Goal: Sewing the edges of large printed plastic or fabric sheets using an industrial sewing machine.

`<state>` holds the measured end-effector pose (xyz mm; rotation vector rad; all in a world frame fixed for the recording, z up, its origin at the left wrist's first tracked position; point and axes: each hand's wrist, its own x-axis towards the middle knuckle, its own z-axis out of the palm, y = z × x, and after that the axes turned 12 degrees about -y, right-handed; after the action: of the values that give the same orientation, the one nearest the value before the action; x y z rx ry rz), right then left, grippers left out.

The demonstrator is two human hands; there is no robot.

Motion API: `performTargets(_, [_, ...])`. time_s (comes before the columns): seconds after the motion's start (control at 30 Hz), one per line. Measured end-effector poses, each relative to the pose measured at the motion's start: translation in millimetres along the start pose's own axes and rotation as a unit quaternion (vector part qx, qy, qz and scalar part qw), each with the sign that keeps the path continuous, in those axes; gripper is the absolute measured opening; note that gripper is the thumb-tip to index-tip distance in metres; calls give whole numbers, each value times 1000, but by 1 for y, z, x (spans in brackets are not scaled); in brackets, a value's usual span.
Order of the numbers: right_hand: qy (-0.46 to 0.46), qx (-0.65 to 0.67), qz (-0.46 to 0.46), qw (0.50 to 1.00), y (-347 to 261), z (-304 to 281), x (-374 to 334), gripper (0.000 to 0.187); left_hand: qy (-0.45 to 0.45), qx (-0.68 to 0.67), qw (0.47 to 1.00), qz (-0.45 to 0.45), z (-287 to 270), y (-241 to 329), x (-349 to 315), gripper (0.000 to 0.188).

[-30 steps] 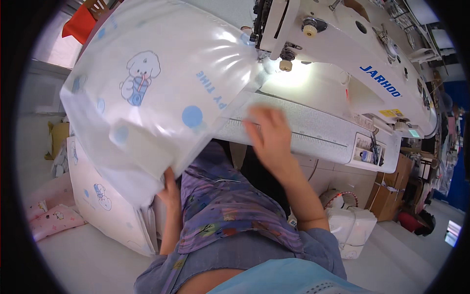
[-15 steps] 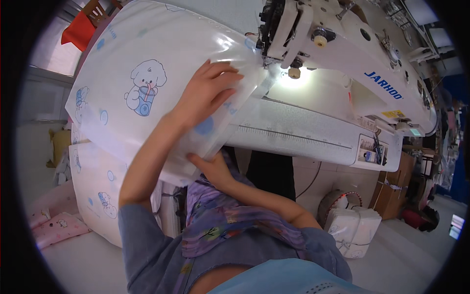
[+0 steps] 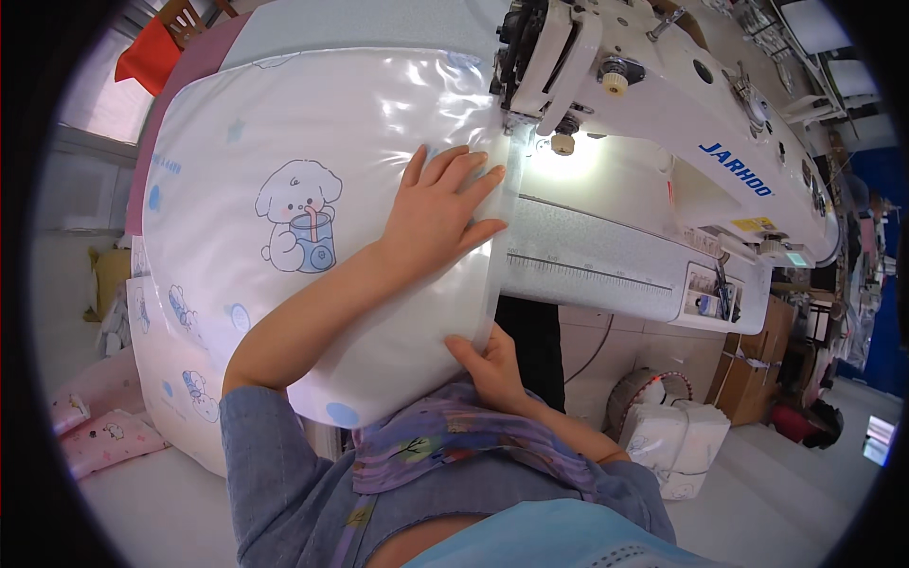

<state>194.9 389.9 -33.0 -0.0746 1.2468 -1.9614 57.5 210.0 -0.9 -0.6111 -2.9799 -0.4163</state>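
Observation:
A glossy white plastic sheet [image 3: 369,123], printed with a cartoon puppy holding a blue cup, lies across the table to the left of the sewing machine [image 3: 653,114]. Its right edge runs under the lit needle area; the needle itself I cannot make out. My left hand [image 3: 440,208] rests open on the sheet, fingers spread, just short of that edge. Nearer my body, my right hand [image 3: 494,367] pinches the same edge, thumb on top and the other fingers partly hidden below.
The machine bed [image 3: 587,256] carries a ruler strip. More printed sheet [image 3: 170,379] hangs at the left. On the floor at the right are a tied white bundle [image 3: 674,445], a round basket [image 3: 625,402] and a cardboard box [image 3: 753,364]. Pink printed fabric [image 3: 118,440] lies lower left.
The sheet has turned and been drawn towards me, its right edge now nearly straight from the needle area. My left hand flattened and spread; my right hand moved right along with the edge.

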Motion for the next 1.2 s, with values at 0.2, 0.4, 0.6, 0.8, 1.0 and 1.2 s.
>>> performTargets(0.2, [7,-18,33,999,6,-2,-5,34,-2,11,1000,8,-1,-3,0,62])
performTargets(0.4, [58,-93,-135,985,8,12,8,40,-14,1,1000,12,-5,-3,-8,63])
performTargets(0.6, [40,-44,-71,996,-3,-2,19,29,23,25,998,48,-2,-16,-7,53])
performTargets(0.8, [12,26,34,999,-2,-8,-9,22,-33,-47,996,62,-12,-1,-78,44])
performTargets(1.0, [-30,82,17,996,3,-7,-15,25,-137,-75,984,81,-33,59,-157,56])
performTargets(1.2, [-44,125,-38,990,4,2,-25,37,-7,-15,1000,21,-13,74,-169,59])
